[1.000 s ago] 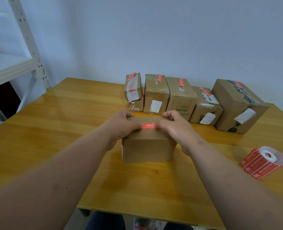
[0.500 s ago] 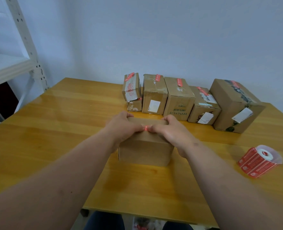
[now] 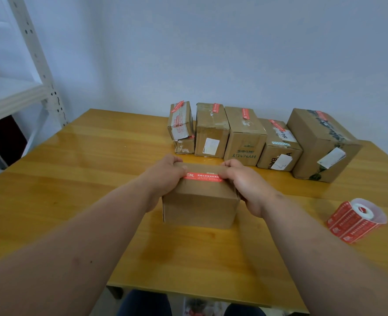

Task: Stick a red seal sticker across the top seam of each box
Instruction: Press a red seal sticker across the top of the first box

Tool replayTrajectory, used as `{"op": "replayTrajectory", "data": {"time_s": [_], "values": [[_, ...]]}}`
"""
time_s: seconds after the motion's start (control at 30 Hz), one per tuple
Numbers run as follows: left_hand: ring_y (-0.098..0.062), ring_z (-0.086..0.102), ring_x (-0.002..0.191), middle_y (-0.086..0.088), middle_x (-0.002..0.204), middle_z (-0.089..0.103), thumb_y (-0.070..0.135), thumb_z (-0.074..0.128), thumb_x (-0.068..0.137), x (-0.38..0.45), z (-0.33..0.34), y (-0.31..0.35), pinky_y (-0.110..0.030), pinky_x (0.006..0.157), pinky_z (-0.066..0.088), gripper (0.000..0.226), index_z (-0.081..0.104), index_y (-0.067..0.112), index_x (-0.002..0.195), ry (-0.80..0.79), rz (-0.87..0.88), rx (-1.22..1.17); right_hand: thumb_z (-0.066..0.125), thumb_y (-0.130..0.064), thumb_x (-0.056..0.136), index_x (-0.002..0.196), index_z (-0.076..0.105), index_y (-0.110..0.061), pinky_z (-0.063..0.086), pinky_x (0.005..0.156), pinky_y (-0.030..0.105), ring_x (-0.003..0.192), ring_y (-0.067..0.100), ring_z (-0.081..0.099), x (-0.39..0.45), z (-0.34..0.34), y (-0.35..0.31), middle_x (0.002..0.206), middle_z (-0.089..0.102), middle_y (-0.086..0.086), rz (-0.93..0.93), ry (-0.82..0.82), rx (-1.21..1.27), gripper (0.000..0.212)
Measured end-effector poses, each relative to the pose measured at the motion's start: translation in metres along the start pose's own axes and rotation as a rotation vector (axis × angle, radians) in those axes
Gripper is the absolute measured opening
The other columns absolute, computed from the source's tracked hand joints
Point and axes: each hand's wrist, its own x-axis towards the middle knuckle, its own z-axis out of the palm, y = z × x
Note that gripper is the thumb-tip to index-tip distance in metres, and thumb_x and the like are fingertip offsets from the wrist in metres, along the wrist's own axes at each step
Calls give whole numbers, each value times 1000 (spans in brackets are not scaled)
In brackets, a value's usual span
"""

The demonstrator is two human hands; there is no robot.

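A plain brown cardboard box point(image 3: 200, 206) stands in the middle of the table. A red seal sticker point(image 3: 203, 176) lies flat along its top near the front edge. My left hand point(image 3: 163, 176) grips the box's left side, thumb on the sticker's left end. My right hand point(image 3: 245, 181) grips the right side, thumb on the sticker's right end. A roll of red stickers point(image 3: 357, 216) lies on its side at the right.
Several sealed boxes point(image 3: 245, 135) with red stickers on top stand in a row at the back of the wooden table point(image 3: 74, 179). A white metal shelf point(image 3: 17, 92) stands at the left. The table's near edge is just below my forearms.
My thumbs, which met at the sticker's middle half a second ago, have slid apart to its ends, so the whole sticker now shows.
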Motion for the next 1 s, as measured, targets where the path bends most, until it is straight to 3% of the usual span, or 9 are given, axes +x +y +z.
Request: {"op": "replayTrajectory", "data": {"time_s": [0.1, 0.2, 0.33, 0.43, 0.57, 0.73, 0.87, 0.93, 1.0], "values": [[-22, 55, 104, -4, 121, 53, 33, 62, 93, -3, -6, -3, -35, 91, 46, 48, 42, 31, 137, -76, -7, -18, 62, -26, 91, 122, 49, -23, 48, 81, 33, 100, 21, 58, -1, 0, 1, 111, 59, 4, -7, -46, -3, 34], [-24, 53, 109, -5, 124, 50, 16, 62, 93, -5, -14, -4, -35, 100, 43, 54, 42, 28, 141, -135, -8, -73, 62, -17, 89, 130, 47, -24, 46, 99, 40, 107, 25, 55, -1, -6, 3, 113, 56, 4, 3, -92, 11, 44], [-23, 47, 113, -4, 130, 46, 9, 53, 92, -6, -18, -6, -34, 96, 41, 55, 43, 29, 143, -128, -2, -136, 58, -16, 87, 126, 49, -26, 40, 106, 46, 112, 27, 51, -1, -6, 4, 117, 54, 7, 7, -97, 10, 41], [-19, 49, 105, -3, 130, 45, 20, 61, 91, -7, -14, -8, -31, 89, 42, 58, 40, 33, 144, -111, 3, -101, 64, -24, 86, 125, 47, -25, 45, 101, 44, 109, 26, 55, -2, -2, 3, 115, 56, 5, -11, -77, -22, 43], [-19, 48, 91, -4, 118, 51, 12, 60, 89, -6, -12, -8, -28, 76, 41, 61, 41, 30, 144, -99, 16, -81, 59, -16, 87, 127, 47, -25, 42, 104, 44, 109, 26, 51, -4, -7, 5, 115, 54, 5, 2, -103, -8, 43], [-24, 50, 108, -5, 130, 47, 29, 67, 88, -3, -8, -10, -37, 96, 44, 60, 42, 35, 142, -38, -2, -41, 61, -30, 90, 117, 51, -25, 46, 97, 40, 103, 22, 56, -4, -2, 2, 110, 60, 3, -10, -56, -56, 29], [-23, 53, 101, -2, 114, 54, 17, 60, 89, -4, -8, -7, -33, 85, 46, 53, 47, 31, 139, -23, -7, -72, 57, -23, 92, 126, 50, -25, 40, 105, 44, 104, 20, 54, -6, -6, 4, 111, 58, 2, -24, -82, -36, 35], [-21, 52, 97, -1, 110, 54, 14, 56, 89, -4, -11, -6, -34, 85, 45, 53, 48, 30, 139, -5, -17, -93, 66, -33, 81, 131, 46, -31, 31, 112, 47, 115, 22, 50, -9, -14, 11, 120, 54, -1, -48, -150, 49, 54], [-20, 51, 97, -1, 109, 53, 12, 56, 89, -5, -14, -6, -33, 82, 45, 54, 49, 30, 139, 11, -33, -131, 78, -40, 55, 140, 37, -34, 24, 115, 44, 125, 23, 45, -12, -22, 19, 130, 53, -2, -71, -260, 100, 95]]}}
